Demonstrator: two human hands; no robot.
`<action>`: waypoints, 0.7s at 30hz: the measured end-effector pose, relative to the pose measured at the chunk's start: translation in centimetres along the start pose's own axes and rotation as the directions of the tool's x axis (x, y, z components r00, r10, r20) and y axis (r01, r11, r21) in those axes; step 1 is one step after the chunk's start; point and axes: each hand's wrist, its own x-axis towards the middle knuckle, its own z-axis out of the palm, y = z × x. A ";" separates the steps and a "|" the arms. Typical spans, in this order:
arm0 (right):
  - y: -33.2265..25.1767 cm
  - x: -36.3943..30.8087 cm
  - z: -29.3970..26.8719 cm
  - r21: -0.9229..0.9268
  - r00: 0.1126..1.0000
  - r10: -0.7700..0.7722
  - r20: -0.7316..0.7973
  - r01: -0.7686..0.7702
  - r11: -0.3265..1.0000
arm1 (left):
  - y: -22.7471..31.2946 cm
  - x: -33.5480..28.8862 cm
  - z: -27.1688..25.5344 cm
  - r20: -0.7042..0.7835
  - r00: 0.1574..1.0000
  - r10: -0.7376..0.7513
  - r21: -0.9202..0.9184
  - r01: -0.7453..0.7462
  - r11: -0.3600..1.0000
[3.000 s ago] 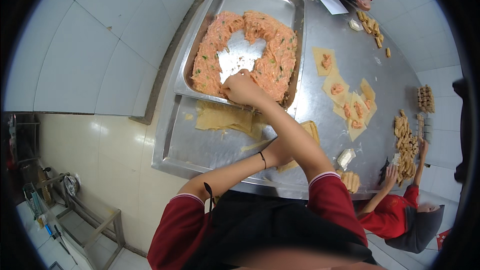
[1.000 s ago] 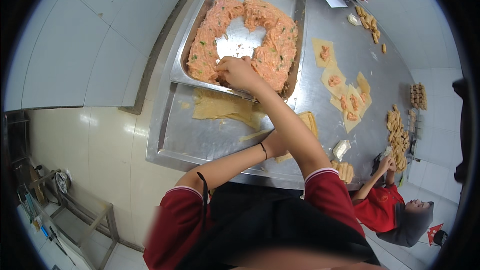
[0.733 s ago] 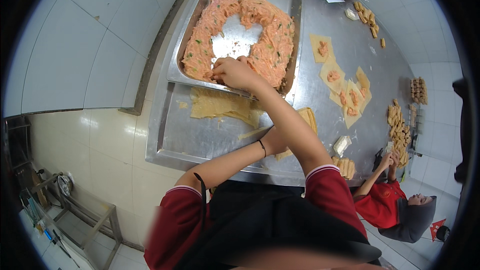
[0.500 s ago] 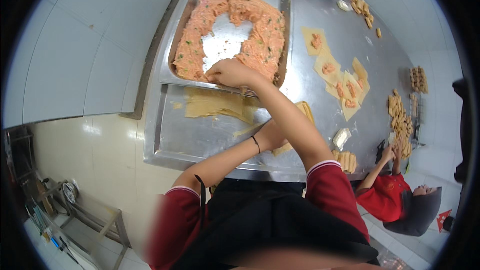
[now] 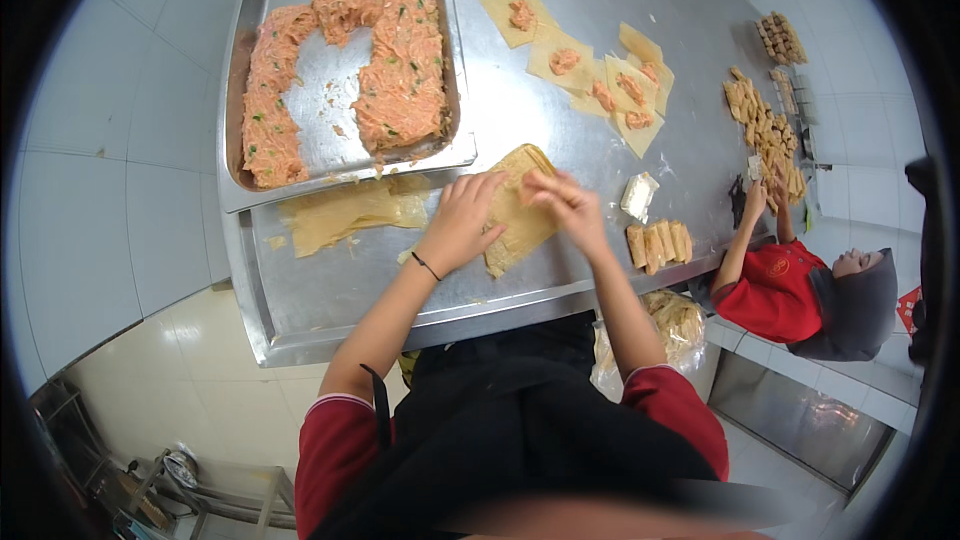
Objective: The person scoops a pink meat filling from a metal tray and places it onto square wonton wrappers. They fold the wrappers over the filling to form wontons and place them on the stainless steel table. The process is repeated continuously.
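A stack of thin yellow wrapper sheets lies on the steel table near its front edge. My left hand rests on the stack's left side, fingers stretched out and holding nothing. Over the same stack, my right hand is closed, its fingertips pinching a lump of pinkish minced filling against the top sheet. Part of that lump is hidden by the fingers. Behind and to the left stands a deep steel tray with green-flecked filling in a rough arch around a bare middle.
More wrapper sheets lie before the tray. Filled, unrolled wrappers spread behind my right hand. To the right are a small white block and several finished rolls. A co-worker in red handles a pile of rolls.
My right hand has left the tray and come down to the wrapper stack with filling in its fingers. My left hand now lies uncovered beside it. The whole view has shifted.
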 end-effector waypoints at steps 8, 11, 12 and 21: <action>1.6 -2.4 2.0 -0.557 0.896 -0.416 -0.155 0.268 0.786 | 0.1 -0.2 -0.1 0.027 0.999 -0.042 -0.043 0.043 0.998; 1.4 -2.2 1.2 -0.507 0.919 -0.376 -0.122 0.268 0.820 | 0.0 0.0 -0.2 0.036 0.998 -0.047 -0.039 0.049 0.998; 1.6 -2.2 1.3 -0.533 0.916 -0.393 -0.083 0.292 0.794 | 0.0 0.0 -0.2 0.048 0.997 -0.055 -0.042 0.057 0.997; 1.8 -1.2 2.5 -0.687 0.912 -0.407 -0.055 0.262 0.678 | -0.1 0.0 -0.1 0.016 0.999 -0.033 -0.021 0.033 0.999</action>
